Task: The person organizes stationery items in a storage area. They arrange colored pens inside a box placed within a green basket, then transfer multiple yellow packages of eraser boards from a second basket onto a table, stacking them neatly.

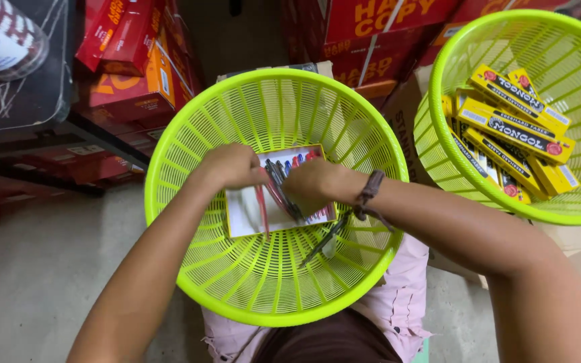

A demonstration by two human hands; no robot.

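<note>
Stacked red cartons (364,30) are lining the back of the head view, at twelve o'clock from a lime-green basket (189,128) that is resting on the person's lap above a grey floor. Inside it, a small white box (243,212) is lying flat, with pens (282,189) spilling across it. The left hand (233,167) is closing its fingers around a red pen; the right hand (314,185) is curling narrowly over a dark bunch, though the fingertips are hidden. The pens' long axis is running roughly from eleven to five o'clock, coloured ends pointing toward one o'clock. Sorting well probably means keeping the bunch parallel and the box steady. At three o'clock, a second basket (438,81) is holding yellow pencil boxes (512,124).
</note>
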